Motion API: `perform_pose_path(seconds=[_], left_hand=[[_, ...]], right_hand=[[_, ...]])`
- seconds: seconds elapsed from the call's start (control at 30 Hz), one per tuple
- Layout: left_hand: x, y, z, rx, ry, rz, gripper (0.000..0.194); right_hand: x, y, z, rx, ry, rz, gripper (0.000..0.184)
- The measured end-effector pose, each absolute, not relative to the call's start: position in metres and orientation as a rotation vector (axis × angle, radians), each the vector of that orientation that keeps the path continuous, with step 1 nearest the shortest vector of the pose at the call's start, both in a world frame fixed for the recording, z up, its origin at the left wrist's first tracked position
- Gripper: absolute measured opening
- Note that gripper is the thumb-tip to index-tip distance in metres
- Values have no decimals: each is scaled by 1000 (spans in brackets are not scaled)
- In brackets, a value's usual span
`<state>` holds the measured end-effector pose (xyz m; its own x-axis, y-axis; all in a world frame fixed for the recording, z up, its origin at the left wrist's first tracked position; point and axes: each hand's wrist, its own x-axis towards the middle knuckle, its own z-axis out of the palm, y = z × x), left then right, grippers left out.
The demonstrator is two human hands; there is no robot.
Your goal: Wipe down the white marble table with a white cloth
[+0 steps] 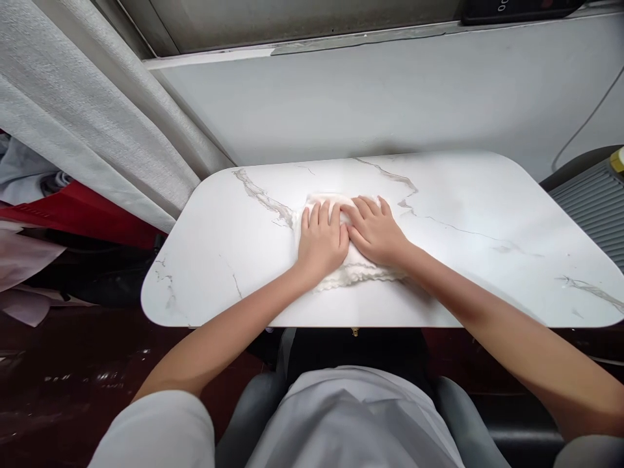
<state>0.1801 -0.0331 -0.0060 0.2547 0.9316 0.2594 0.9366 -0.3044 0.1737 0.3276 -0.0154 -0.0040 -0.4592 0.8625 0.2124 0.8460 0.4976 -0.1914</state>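
Note:
A white cloth (361, 273) with a ruffled near edge lies in the middle of a white marble-patterned table (205, 260). My left hand (322, 237) rests flat on the cloth's left part, palm down, its fingers stretched out toward the far side. On the right part lies my right hand (373, 227), also palm down with fingers extended and angled to the left. The thumbs are close together near the cloth's centre. Both hands press from above, and much of the cloth is hidden beneath them.
Behind the table stands a pale wall (365, 97) below a window ledge. A light curtain (112, 97) hangs at the left, near red fabric (82, 211). At the right is a grey ribbed object (592, 201) with a yellow part. A dark device (517, 10) sits on the ledge.

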Motion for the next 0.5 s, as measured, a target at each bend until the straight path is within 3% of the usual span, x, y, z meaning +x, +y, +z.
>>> perform_pose_path(seconds=[0.5], left_hand=[[214, -129, -2, -2666, -1717, -469, 57]], right_hand=[[371, -124, -1, -1420, -2444, 70, 52]])
